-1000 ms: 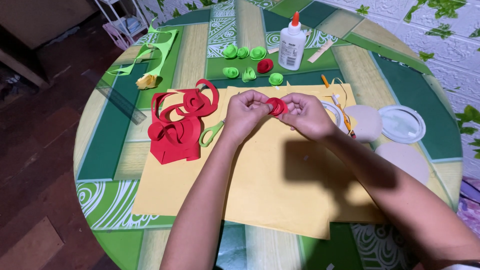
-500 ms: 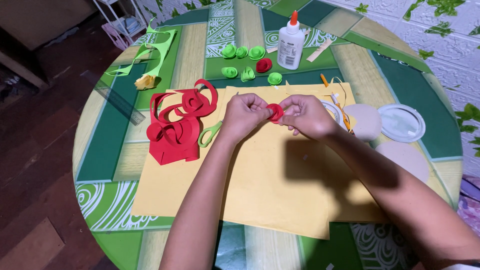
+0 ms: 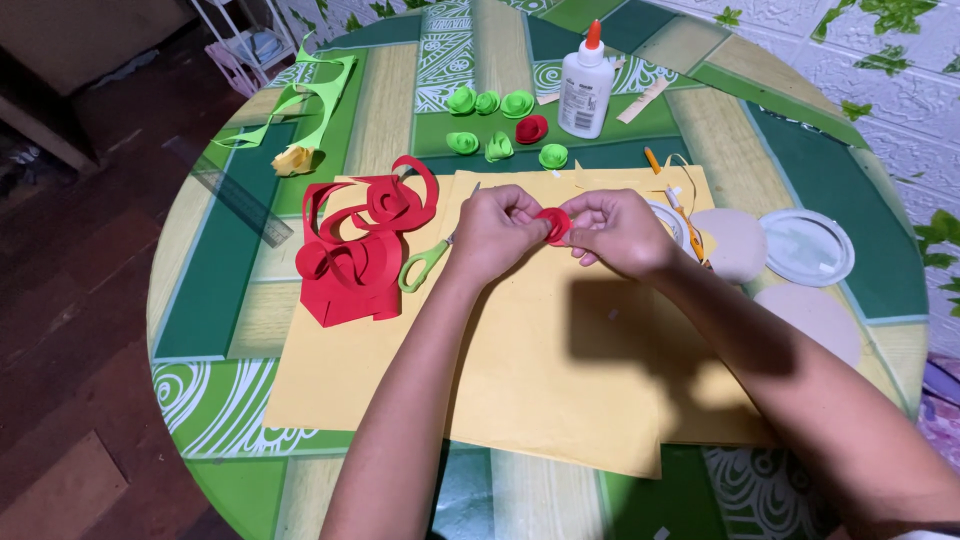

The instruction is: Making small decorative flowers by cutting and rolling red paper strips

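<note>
Both hands are meeting above a yellow paper sheet (image 3: 520, 380) on the round desk (image 3: 230, 290), the left hand (image 3: 490, 235) and right hand (image 3: 620, 232) pinching a small red paper coil (image 3: 553, 225) between their fingertips. Rolling appears to be under way; tightening the spiral calls for steady turns without letting it spring loose. Red paper spirals (image 3: 365, 245), green-handled scissors (image 3: 425, 265), finished green rosettes (image 3: 490, 102) and a glue bottle (image 3: 585, 85) are lying nearby.
</note>
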